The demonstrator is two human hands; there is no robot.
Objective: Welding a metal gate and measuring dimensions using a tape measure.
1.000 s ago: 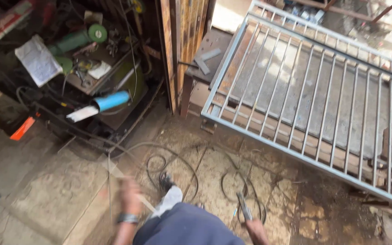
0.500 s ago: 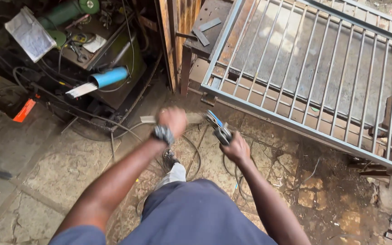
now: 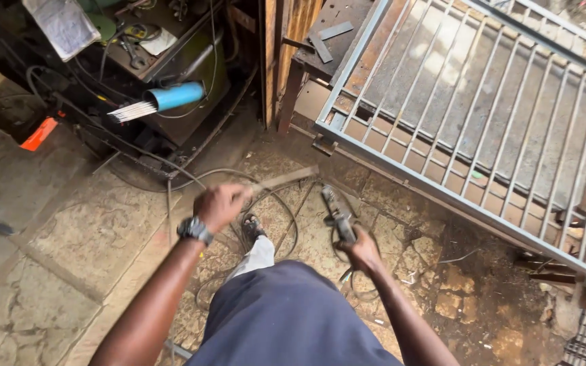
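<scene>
My left hand (image 3: pixel 220 205), with a dark wristwatch on its wrist, is closed around a thin welding rod (image 3: pixel 286 179) that points right and is blurred by motion. My right hand (image 3: pixel 359 252) grips a welding electrode holder (image 3: pixel 337 211) whose jaws point away from me. The rod's far end lies close to the holder's tip. Both hands hover over the stone floor, just short of a grey metal gate frame (image 3: pixel 469 129) lying flat. My dark trousers and one foot show below the hands.
Black cables (image 3: pixel 276 203) loop across the cracked stone floor. A blue tube of welding rods (image 3: pixel 164 100) sticks out from a cluttered machine at upper left. An orange object (image 3: pixel 38 134) lies at left. Wooden posts (image 3: pixel 276 61) stand beside the gate.
Both hands have dropped back toward me and slightly apart. The rod now swings in my left hand. The camera has tilted, showing more floor.
</scene>
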